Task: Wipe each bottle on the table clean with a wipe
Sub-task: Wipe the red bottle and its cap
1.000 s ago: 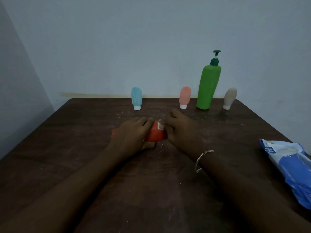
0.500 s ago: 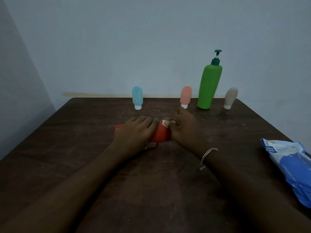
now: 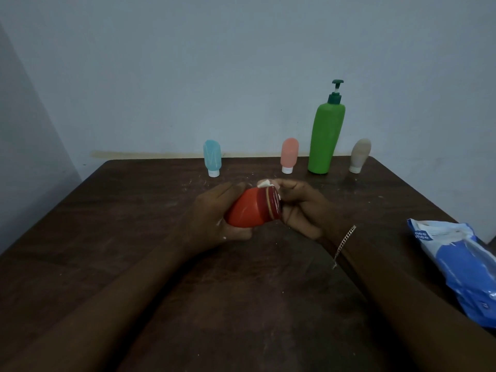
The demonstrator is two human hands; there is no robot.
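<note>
Left hand (image 3: 214,218) curls round the red bottle (image 3: 252,208); right hand (image 3: 300,208) pinches a white wipe (image 3: 267,183) against its top.

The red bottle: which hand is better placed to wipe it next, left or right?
The right hand: it pinches the white wipe at the end of the red bottle. The left hand grips the bottle's body, so it is likely busy holding it.

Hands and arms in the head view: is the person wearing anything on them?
No sleeves or gloves show; both arms are bare. The left hand wears nothing that I can see. At the wrist of the right hand hangs a thin, silver-coloured chain bracelet.
</note>
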